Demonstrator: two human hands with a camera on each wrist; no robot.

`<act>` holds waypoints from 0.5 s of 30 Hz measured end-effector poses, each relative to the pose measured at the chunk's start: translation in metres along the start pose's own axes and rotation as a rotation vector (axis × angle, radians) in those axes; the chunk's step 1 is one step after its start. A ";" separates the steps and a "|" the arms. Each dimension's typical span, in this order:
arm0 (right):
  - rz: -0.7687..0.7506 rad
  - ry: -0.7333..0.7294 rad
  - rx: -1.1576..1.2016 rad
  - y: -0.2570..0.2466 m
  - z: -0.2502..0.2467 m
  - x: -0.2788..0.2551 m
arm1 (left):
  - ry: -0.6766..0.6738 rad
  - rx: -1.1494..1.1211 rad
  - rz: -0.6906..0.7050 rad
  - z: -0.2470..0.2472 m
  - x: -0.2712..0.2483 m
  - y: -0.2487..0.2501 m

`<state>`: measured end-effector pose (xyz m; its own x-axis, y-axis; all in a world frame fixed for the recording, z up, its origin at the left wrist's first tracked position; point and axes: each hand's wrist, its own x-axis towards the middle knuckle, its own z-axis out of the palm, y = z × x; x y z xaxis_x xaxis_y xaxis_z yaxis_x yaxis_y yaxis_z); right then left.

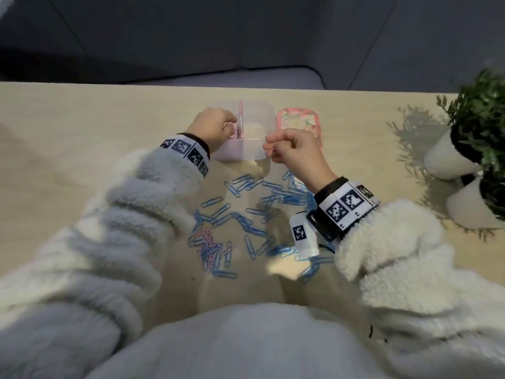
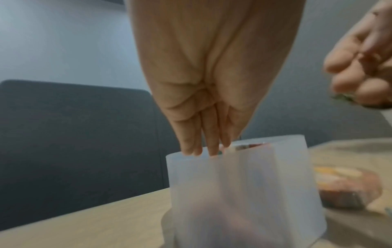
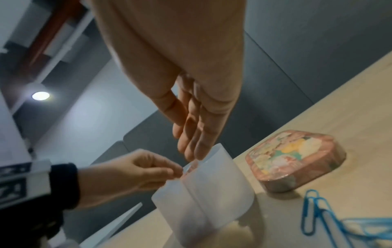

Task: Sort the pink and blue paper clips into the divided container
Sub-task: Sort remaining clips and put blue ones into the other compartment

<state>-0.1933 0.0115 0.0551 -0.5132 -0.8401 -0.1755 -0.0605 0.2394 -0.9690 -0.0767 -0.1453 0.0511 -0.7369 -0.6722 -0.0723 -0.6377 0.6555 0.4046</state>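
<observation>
Nearest me, the blue and pink paper clips (image 1: 246, 222) lay loose on the counter (image 1: 82, 127), still unsorted. Beyond them my right hand (image 1: 293, 150) hung by the divided container (image 1: 246, 151), its grip curled; on what, I couldn't tell. My left hand (image 1: 211, 127), fingertips bunched, hovered over the left compartment, probably dropping a clip; none showed.

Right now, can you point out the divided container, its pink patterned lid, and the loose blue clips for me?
divided container (image 1: 247, 152): head view, near frosted wall.
pink patterned lid (image 3: 295, 151): right wrist view, its printed top.
blue paper clips (image 1: 247, 203): head view, middle of the scattered heap.
</observation>
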 end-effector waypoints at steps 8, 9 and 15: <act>-0.166 -0.587 -0.763 0.041 0.047 -0.042 | 0.068 -0.112 -0.003 0.030 -0.136 -0.038; -0.176 -0.618 -0.811 0.045 0.055 -0.045 | 0.020 -0.121 -0.037 0.035 -0.151 -0.042; -0.190 -0.564 -0.930 0.057 0.105 -0.058 | -0.089 -0.214 -0.224 0.063 -0.195 -0.059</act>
<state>-0.0772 0.0235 -0.0083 0.0224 -0.9470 -0.3206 -0.8389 0.1567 -0.5213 0.0904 -0.0319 -0.0160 -0.6066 -0.7524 -0.2569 -0.7312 0.4011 0.5518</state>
